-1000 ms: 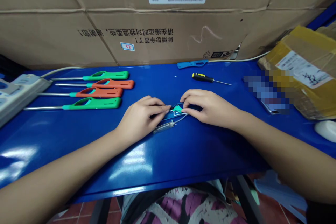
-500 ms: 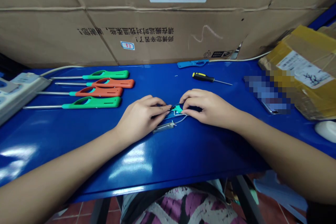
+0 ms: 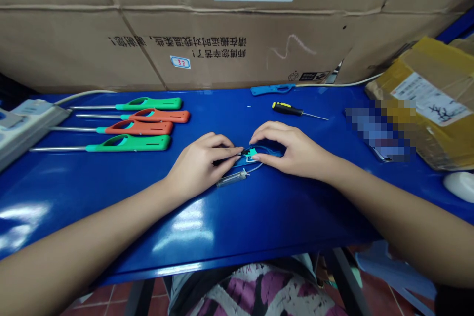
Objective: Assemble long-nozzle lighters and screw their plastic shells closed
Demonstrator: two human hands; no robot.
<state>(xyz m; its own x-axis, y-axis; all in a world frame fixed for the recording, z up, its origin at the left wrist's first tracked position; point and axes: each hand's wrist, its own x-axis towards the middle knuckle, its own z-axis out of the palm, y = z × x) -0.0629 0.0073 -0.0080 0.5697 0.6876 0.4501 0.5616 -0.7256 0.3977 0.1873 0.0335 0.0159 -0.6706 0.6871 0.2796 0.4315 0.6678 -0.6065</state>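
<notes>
Near the middle of the table my left hand [image 3: 207, 160] pinches a small black part [image 3: 245, 151] between thumb and fingertips. Against its right end sits a small green trigger piece [image 3: 252, 153]. My right hand [image 3: 283, 147] curves over from the right, fingers apart; its thumb tip touches the trigger's edge and the index fingertip hovers above. Beneath both hands lies a blue lighter shell [image 3: 273, 150], partly hidden. A clear tube-shaped fuel tank [image 3: 231, 178] with a thin pale hose lies just in front of it.
Several lighters with metal nozzles, green [image 3: 148, 143] and orange [image 3: 159, 116], lie at left beside a power strip [image 3: 33, 118]. Behind are another blue shell [image 3: 272, 89] and a screwdriver [image 3: 287, 108]. A blurred phone [image 3: 379, 133] and taped carton [image 3: 425, 89] stand right; a big cardboard box [image 3: 92, 49] closes the back.
My right fingers have spread and lifted from the green trigger piece, showing more of the blue shell beneath. The left hand keeps its pinch almost in place.
</notes>
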